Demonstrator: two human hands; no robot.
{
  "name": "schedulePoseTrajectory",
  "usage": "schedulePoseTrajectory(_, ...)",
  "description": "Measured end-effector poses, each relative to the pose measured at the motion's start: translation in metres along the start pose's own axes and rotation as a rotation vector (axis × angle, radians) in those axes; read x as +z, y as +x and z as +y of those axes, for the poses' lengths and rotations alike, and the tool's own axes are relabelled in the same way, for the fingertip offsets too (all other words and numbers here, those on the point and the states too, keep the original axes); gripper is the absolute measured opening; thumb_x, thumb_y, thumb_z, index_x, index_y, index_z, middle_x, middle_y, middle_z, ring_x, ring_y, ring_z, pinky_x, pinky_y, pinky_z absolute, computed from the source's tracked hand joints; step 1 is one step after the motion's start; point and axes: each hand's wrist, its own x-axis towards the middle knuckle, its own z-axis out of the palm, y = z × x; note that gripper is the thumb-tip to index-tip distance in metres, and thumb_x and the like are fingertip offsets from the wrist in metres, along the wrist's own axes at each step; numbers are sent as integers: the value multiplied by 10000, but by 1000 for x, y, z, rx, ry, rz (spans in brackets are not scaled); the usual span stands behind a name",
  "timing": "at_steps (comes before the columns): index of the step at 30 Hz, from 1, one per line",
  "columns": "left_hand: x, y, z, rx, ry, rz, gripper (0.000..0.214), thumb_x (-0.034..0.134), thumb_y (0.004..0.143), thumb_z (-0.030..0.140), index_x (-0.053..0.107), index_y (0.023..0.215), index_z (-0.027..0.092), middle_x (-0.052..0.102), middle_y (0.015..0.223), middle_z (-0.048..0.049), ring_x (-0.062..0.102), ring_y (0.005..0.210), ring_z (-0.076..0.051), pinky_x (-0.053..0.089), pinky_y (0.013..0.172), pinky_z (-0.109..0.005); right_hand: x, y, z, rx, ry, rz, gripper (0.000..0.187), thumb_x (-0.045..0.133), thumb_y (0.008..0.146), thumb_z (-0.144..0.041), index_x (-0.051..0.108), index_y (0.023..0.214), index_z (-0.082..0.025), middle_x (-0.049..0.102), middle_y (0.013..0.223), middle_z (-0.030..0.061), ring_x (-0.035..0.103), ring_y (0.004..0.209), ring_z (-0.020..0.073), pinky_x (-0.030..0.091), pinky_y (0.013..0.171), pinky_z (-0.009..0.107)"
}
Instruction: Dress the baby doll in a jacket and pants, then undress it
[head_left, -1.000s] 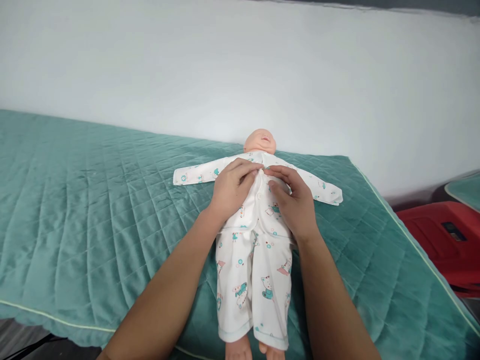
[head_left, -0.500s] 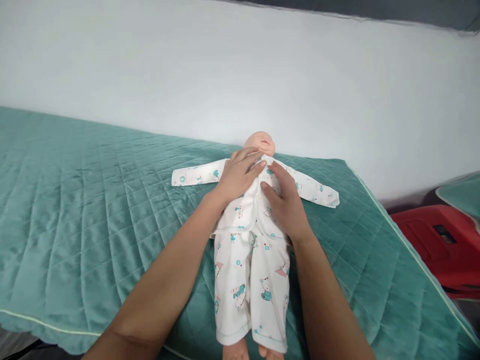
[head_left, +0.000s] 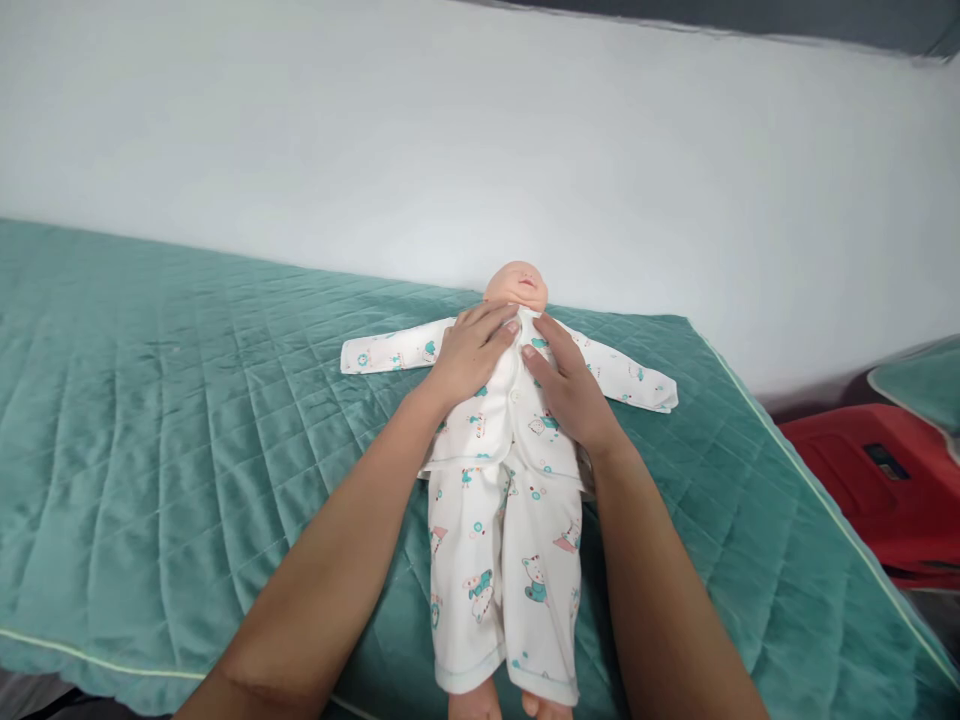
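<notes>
A baby doll lies on its back, its head toward the wall and its feet toward me. It wears a white patterned jacket with long sleeves spread to both sides, and matching trousers. My left hand rests flat on the left side of the jacket's chest, fingers stretched toward the neck. On the other side of the front opening lies my right hand, with thumb and fingers apart on the cloth. A button shows between the two hands.
A green quilted cover spreads under the doll, its pale-edged border running down the right. Behind it stands a white wall. A red plastic chair or stool is off to the right, beside another green cloth.
My left hand has slid slightly down and left, away from the neck. My right hand has shifted a little, its fingers now flatter on the jacket. The doll lies as before.
</notes>
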Motion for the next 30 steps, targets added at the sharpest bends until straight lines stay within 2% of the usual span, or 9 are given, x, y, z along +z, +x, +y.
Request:
schedulePoseTrajectory(5,-3,-9,-15,-27,94,42,484,304,1058,457,621,1372,270,545,1520,-33,437,1423,-237,269,1212,-478,-4,-2,18,42,-3,62,595,454,968,-647,544,1442,-298,426,1608,61,356,1505,273,240,1260,518)
schedulePoseTrajectory(10,-19,-29,-47,-87,434,38,514,242,1066,425,530,1466,279,494,1565,-38,393,1458,-244,173,1246,-517,-23,-13,50,163,-416,92,618,276,1025,-551,456,1513,-216,339,1653,111,231,1555,308,151,1244,615)
schedulePoseTrajectory(13,-38,-45,-70,-95,621,-16,566,323,1039,477,392,1561,269,416,1615,-71,360,1477,-295,172,1238,-558,-44,-27,66,211,-671,61,651,287,1021,-534,362,1566,-187,283,1675,123,181,1567,325,159,1237,623)
schedulePoseTrajectory(17,-70,-66,-98,-223,713,-79,700,329,1000,600,273,1612,266,380,1631,-102,361,1474,-351,256,1201,-581,-75,-46,78,333,-810,3,722,300,1007,-571,275,1601,-162,243,1687,135,203,1560,327,171,1245,591)
schedulePoseTrajectory(22,-107,-90,-117,-362,731,-168,703,230,1006,622,192,1630,301,344,1654,-64,278,1530,-344,136,1217,-680,-104,-63,86,448,-868,-55,758,260,1007,-601,259,1607,-137,272,1675,145,227,1557,300,179,1256,551)
schedulePoseTrajectory(25,-118,-106,-117,-410,761,-197,688,181,1014,603,237,1621,286,284,1678,-39,223,1556,-325,134,1225,-674,-110,-77,85,497,-866,-66,743,283,1013,-571,273,1605,-124,271,1673,159,215,1561,308,163,1259,555)
schedulePoseTrajectory(27,-121,-116,-115,-436,786,-198,674,162,1018,587,277,1611,287,259,1685,-19,207,1563,-316,142,1229,-664,-107,-93,74,495,-815,-15,745,354,1001,-539,304,1588,-83,275,1665,190,191,1565,333,153,1259,573)
schedulePoseTrajectory(28,-121,-120,-114,-445,797,-193,669,158,1019,579,291,1606,287,255,1685,-13,207,1564,-309,146,1233,-655,-103,-103,64,467,-757,27,740,399,989,-517,333,1571,-64,289,1655,206,190,1563,345,158,1257,582)
schedulePoseTrajectory(30,-120,-125,-113,-452,813,-177,666,153,1020,572,316,1597,284,259,1684,-7,215,1563,-299,160,1237,-642,-93,-128,29,317,-539,124,686,489,960,-457,421,1519,-65,362,1620,215,242,1548,347,213,1252,575)
